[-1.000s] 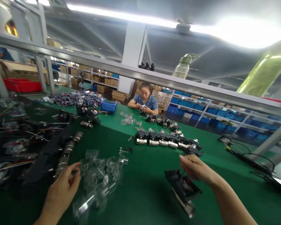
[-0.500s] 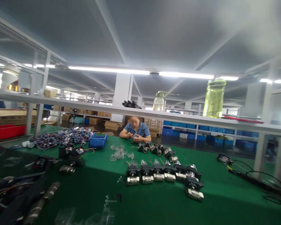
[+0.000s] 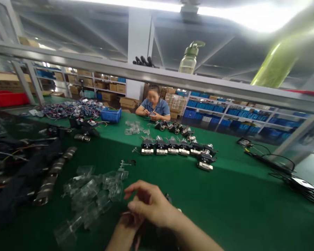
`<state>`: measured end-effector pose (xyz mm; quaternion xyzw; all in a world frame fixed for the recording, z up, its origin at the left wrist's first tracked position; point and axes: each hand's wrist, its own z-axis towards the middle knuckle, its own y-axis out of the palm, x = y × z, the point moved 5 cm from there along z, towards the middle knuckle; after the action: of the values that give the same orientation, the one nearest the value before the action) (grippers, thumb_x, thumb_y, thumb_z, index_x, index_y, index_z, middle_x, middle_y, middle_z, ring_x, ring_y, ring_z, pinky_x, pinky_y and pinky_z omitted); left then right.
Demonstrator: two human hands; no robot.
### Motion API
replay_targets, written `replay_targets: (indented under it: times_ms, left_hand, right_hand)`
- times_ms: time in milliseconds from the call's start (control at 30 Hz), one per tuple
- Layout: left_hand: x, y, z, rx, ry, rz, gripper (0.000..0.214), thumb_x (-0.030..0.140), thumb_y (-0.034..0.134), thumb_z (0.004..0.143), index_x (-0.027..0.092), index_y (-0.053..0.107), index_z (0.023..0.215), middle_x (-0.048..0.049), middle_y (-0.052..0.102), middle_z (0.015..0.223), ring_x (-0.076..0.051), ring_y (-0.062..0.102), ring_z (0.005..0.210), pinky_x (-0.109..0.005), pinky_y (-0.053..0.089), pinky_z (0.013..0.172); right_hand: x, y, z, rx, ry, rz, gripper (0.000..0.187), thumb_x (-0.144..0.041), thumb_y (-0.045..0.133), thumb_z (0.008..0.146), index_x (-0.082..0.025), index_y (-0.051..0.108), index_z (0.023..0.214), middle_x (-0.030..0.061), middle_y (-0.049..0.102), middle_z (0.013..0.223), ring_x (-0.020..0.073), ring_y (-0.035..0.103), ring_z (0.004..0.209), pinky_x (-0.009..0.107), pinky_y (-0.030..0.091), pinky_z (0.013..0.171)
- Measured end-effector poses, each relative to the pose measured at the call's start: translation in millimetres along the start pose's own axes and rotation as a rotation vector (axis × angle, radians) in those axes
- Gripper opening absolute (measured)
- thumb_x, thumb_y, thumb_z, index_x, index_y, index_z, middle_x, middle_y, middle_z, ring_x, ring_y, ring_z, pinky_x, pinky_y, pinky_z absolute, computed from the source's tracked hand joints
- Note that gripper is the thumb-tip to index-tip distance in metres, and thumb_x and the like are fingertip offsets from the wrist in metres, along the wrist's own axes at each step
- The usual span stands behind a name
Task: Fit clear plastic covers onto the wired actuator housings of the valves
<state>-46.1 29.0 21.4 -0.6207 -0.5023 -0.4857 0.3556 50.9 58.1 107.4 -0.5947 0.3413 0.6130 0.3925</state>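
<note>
My right hand point(image 3: 149, 205) is low in the middle of the view, its fingers curled in over a black part point(image 3: 169, 198) that shows only as a dark edge behind the knuckles. My left hand point(image 3: 127, 223) lies under and just left of it, fingers bent and pressed up against the right hand; what it grips is hidden. A loose pile of clear plastic covers point(image 3: 91, 191) lies on the green table point(image 3: 238, 205) right beside my left hand.
A row of black actuators on metal valves point(image 3: 172, 148) stands mid-table. Dark parts with wires point(image 3: 23, 167) crowd the left. Across the table sits a person point(image 3: 154, 106), with a blue bin point(image 3: 110, 115) and a wire heap point(image 3: 68, 109) nearby. Cables point(image 3: 277, 165) trail at right. Bottles point(image 3: 188, 57) stand on the overhead shelf.
The view swung up and back down. My hands were apart, the right holding a black actuator; now they are together at the bottom centre, the right over the left.
</note>
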Motion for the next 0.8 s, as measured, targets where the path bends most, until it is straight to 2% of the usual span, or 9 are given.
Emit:
replay_targets:
  times_ms: [67, 133, 300, 400, 500, 567, 667, 733, 800]
  left_hand:
    - [-6.7, 5.5, 7.3, -0.037, -0.022, -0.075, 0.045, 0.058, 0.055, 0.080, 0.014, 0.062, 0.081, 0.0032, 0.053, 0.057, -0.008, 0.046, 0.040, -0.022, 0.038, 0.038]
    - [-6.0, 2.2, 11.0, -0.044, -0.014, -0.200, 0.050, 0.064, 0.061, 0.071, 0.013, 0.061, 0.074, 0.0048, 0.048, 0.051, -0.007, 0.040, 0.035, -0.020, 0.032, 0.033]
    - [1.2, -15.1, 10.7, 0.003, -0.042, -0.340, 0.044, 0.054, 0.071, 0.066, 0.012, 0.061, 0.075, 0.0032, 0.052, 0.056, -0.007, 0.044, 0.042, -0.019, 0.038, 0.036]
    - [0.6, -21.1, 12.1, 0.007, -0.034, -0.271, 0.044, 0.055, 0.066, 0.070, 0.012, 0.062, 0.077, 0.0030, 0.053, 0.056, -0.008, 0.045, 0.040, -0.020, 0.039, 0.036]
    - [1.1, -31.5, 13.8, 0.050, 0.031, 0.005, 0.042, 0.056, 0.058, 0.076, 0.013, 0.062, 0.074, 0.0028, 0.053, 0.053, -0.009, 0.045, 0.037, -0.022, 0.040, 0.037]
    - [10.3, -43.4, 11.8, 0.189, 0.192, 0.259, 0.038, 0.052, 0.057, 0.079, 0.015, 0.064, 0.084, -0.0005, 0.061, 0.063, -0.011, 0.051, 0.043, -0.025, 0.045, 0.043]
    - [33.1, -49.0, -0.8, 0.391, 0.629, 0.616, 0.040, 0.042, 0.060, 0.081, 0.020, 0.058, 0.114, -0.0079, 0.066, 0.106, -0.021, 0.064, 0.084, -0.036, 0.053, 0.076]
    - [38.2, -38.1, -8.1, 0.341, 0.890, 0.822, 0.040, 0.032, 0.059, 0.083, 0.023, 0.054, 0.121, -0.0070, 0.063, 0.117, -0.025, 0.057, 0.108, -0.043, 0.043, 0.096]
    - [32.6, -25.9, -9.5, 0.211, 1.010, 0.953, 0.032, 0.025, 0.056, 0.085, 0.023, 0.057, 0.117, -0.0050, 0.067, 0.109, -0.023, 0.059, 0.105, -0.043, 0.041, 0.098]
  right_hand:
    - [-3.6, -14.5, -0.7, 0.111, -0.039, 0.016, 0.042, -0.051, 0.061, 0.079, -0.019, 0.056, 0.105, 0.0014, 0.060, 0.087, 0.0068, 0.051, 0.055, 0.021, 0.045, 0.054]
    - [-5.6, -24.5, -3.2, 0.130, -0.003, -0.157, 0.031, -0.045, 0.055, 0.085, -0.018, 0.057, 0.102, 0.0007, 0.060, 0.083, 0.0089, 0.053, 0.061, 0.023, 0.046, 0.061]
    - [-0.7, -13.0, -19.0, -0.103, 0.164, -0.809, 0.023, -0.022, 0.040, 0.092, -0.016, 0.061, 0.099, 0.0061, 0.066, 0.095, 0.0159, 0.061, 0.087, 0.026, 0.044, 0.077]
    - [7.8, 3.1, -27.2, -0.213, 0.243, -1.034, 0.026, -0.019, 0.035, 0.092, -0.014, 0.060, 0.097, 0.0106, 0.068, 0.091, 0.0195, 0.064, 0.081, 0.026, 0.042, 0.066]
    - [13.2, 10.0, -28.6, -0.246, 0.267, -1.166, 0.025, -0.018, 0.035, 0.091, -0.014, 0.059, 0.097, 0.0117, 0.069, 0.087, 0.0209, 0.066, 0.075, 0.026, 0.039, 0.058]
    - [15.5, 10.3, -27.8, -0.272, 0.265, -1.201, 0.025, -0.019, 0.035, 0.091, -0.015, 0.060, 0.095, 0.0113, 0.070, 0.083, 0.0210, 0.066, 0.071, 0.026, 0.036, 0.055]
    - [17.7, 6.2, -26.1, -0.280, 0.275, -1.214, 0.026, -0.022, 0.035, 0.091, -0.015, 0.060, 0.094, 0.0109, 0.070, 0.080, 0.0203, 0.066, 0.069, 0.026, 0.035, 0.053]
    - [17.2, 2.4, -24.0, -0.252, 0.271, -1.213, 0.026, -0.022, 0.035, 0.091, -0.015, 0.059, 0.096, 0.0111, 0.071, 0.082, 0.0201, 0.066, 0.070, 0.026, 0.035, 0.054]
    - [15.9, -0.1, -21.6, -0.252, 0.254, -1.208, 0.026, -0.021, 0.035, 0.091, -0.015, 0.059, 0.098, 0.0111, 0.071, 0.085, 0.0195, 0.065, 0.072, 0.025, 0.036, 0.056]
